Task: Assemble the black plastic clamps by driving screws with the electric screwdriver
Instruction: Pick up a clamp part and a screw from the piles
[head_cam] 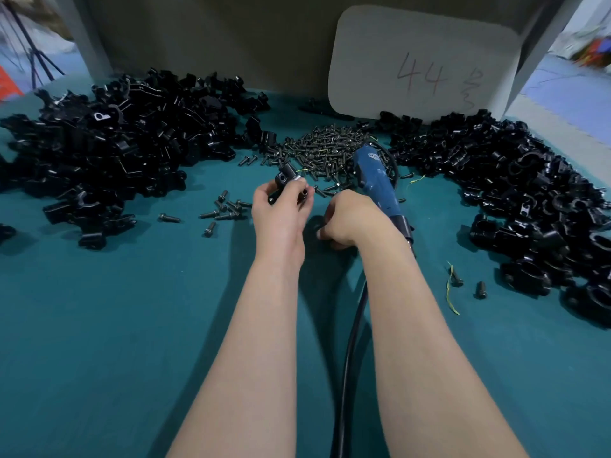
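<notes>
Near the middle of the teal table (132, 325), the left hand (281, 213) pinched a black plastic clamp (285, 178), just short of the screw heap (327, 147). The right hand (350, 219) curled against the blue electric screwdriver (375, 180); whether it gripped it, I couldn't tell.

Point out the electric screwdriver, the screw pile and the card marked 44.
electric screwdriver (375, 180): head view, on its blue body.
screw pile (325, 147): head view, middle of the heap.
card marked 44 (420, 44): head view, blank face above the numerals.
</notes>
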